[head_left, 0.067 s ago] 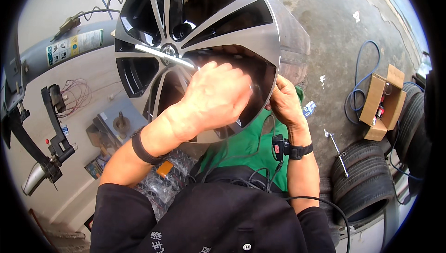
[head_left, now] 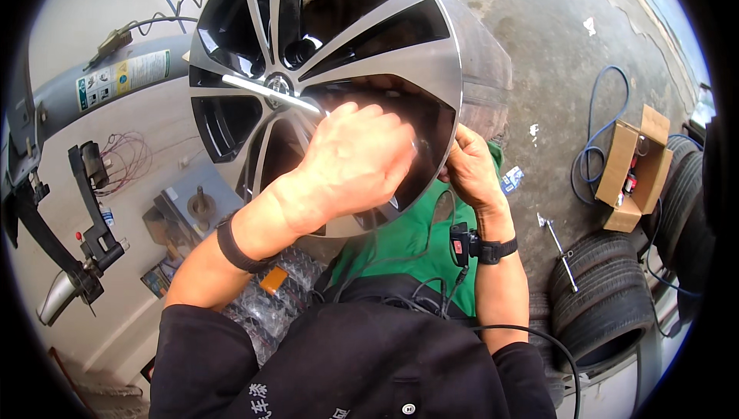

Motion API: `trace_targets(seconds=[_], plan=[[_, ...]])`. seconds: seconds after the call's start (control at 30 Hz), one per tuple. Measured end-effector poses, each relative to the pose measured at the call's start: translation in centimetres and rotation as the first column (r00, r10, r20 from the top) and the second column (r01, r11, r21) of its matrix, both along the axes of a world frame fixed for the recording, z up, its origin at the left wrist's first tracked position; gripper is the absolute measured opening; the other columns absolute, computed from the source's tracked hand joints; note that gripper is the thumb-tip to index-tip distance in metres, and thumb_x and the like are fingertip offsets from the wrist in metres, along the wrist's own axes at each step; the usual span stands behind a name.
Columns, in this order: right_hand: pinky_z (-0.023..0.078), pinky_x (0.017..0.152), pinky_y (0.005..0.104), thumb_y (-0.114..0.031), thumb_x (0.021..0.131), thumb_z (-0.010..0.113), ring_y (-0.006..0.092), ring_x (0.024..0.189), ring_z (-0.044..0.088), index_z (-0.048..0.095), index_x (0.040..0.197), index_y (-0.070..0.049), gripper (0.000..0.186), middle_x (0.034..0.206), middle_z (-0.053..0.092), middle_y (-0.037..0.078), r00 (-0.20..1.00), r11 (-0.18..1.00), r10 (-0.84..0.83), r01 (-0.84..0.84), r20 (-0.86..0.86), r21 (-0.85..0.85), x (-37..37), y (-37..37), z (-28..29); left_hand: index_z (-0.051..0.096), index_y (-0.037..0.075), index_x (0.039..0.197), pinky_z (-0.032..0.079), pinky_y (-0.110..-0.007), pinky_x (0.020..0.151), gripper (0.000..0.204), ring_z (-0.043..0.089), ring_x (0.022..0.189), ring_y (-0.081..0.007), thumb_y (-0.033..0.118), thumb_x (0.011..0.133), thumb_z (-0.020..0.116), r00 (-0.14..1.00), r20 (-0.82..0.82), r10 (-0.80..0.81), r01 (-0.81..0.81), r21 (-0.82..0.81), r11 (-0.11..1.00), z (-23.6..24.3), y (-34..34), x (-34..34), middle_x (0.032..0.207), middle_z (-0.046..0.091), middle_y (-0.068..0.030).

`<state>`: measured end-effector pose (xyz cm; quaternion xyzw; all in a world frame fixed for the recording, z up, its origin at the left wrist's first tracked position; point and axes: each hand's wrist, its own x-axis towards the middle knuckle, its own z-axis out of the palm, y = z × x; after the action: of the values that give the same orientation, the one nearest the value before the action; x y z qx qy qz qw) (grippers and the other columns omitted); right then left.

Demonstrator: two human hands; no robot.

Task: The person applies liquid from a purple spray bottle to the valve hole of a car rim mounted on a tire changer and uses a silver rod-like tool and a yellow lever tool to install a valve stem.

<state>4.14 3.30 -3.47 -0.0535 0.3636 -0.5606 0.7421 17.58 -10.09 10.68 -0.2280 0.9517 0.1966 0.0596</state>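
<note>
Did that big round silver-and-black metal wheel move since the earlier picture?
Yes, but barely: the wheel edged left, judged against the open brown cardboard box on the floor.

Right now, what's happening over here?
Someone is at a silver-and-black wheel. Their left hand is closed, apparently around a pale rod that crosses in front of the hub, while their right hand is at the wheel's right edge. Black tires and an open cardboard box are off to the right.
</note>
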Motion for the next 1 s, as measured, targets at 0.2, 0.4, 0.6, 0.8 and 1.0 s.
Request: trace_targets(seconds=[0.2, 0.4, 0.6, 0.8, 1.0], plan=[[0.037, 0.051, 0.0198, -0.046, 0.102, 0.059, 0.0036, 0.059, 0.047, 0.065, 0.1, -0.009, 0.037, 0.071, 0.058, -0.003, 0.999, 0.991, 0.039, -0.034, -0.033, 0.13, -0.1, -0.2, 0.7, 0.06, 0.008, 0.08, 0.041, -0.038, 0.066, 0.013, 0.054, 0.072, -0.0256, 0.013, 0.083, 0.072, 0.998, 0.04, -0.041, 0.041, -0.004, 0.999, 0.1, 0.1, -0.3, 0.073, 0.054, -0.0054], [0.042, 0.059, 0.0198, -0.03, 0.101, 0.065, 0.0041, 0.066, 0.049, 0.066, 0.106, -0.007, 0.023, 0.082, 0.06, -0.004, 0.997, 0.998, -0.057, 0.057, 0.056, 0.003, -0.4, -0.3, 0.0, 0.057, 0.009, 0.077, 0.039, -0.039, 0.067, 0.015, 0.053, 0.072, -0.0266, 0.013, 0.085, 0.07, 0.987, 0.148, -0.055, 0.061, -0.033, 0.998, 0.2, 0.5, -1.2, 0.072, 0.053, -0.0058], [0.053, 0.079, 0.0242, -0.003, 0.096, 0.066, 0.0064, 0.086, 0.06, 0.065, 0.116, -0.003, 0.02, 0.098, 0.065, -0.001, 0.977, 0.973, -0.189, 0.201, 0.102, -0.117, -0.3, 0.1, -0.3, 0.057, 0.007, 0.079, 0.036, -0.039, 0.065, 0.014, 0.05, 0.071, -0.0286, 0.009, 0.085, 0.069, 0.977, 0.199, -0.073, 0.075, -0.003, 0.997, 0.0, 0.6, -1.8, 0.074, 0.053, -0.008], [0.052, 0.075, 0.0258, -0.007, 0.096, 0.067, 0.0073, 0.08, 0.06, 0.067, 0.112, -0.002, 0.017, 0.089, 0.067, 0.001, 0.991, 0.978, -0.135, 0.133, 0.002, -0.162, -0.7, 0.3, -1.1, 0.062, 0.004, 0.09, 0.038, -0.043, 0.067, 0.004, 0.05, 0.072, -0.0334, 0.007, 0.088, 0.063, 0.955, 0.287, -0.08, 0.067, 0.056, 0.996, 0.0, 0.4, -2.1, 0.077, 0.052, -0.0117], [0.051, 0.069, 0.0287, -0.015, 0.096, 0.069, 0.0092, 0.074, 0.059, 0.068, 0.108, -0.001, 0.018, 0.083, 0.067, 0.002, 0.977, 0.962, -0.207, 0.195, -0.043, -0.19, 0.7, 0.4, -2.4, 0.066, 0.002, 0.104, 0.046, -0.044, 0.08, 0.016, 0.058, 0.088, -0.0376, 0.005, 0.089, 0.059, 0.922, 0.38, -0.07, 0.03, 0.109, 0.994, 0.1, 0.3, -2.3, 0.097, 0.063, -0.0153]])
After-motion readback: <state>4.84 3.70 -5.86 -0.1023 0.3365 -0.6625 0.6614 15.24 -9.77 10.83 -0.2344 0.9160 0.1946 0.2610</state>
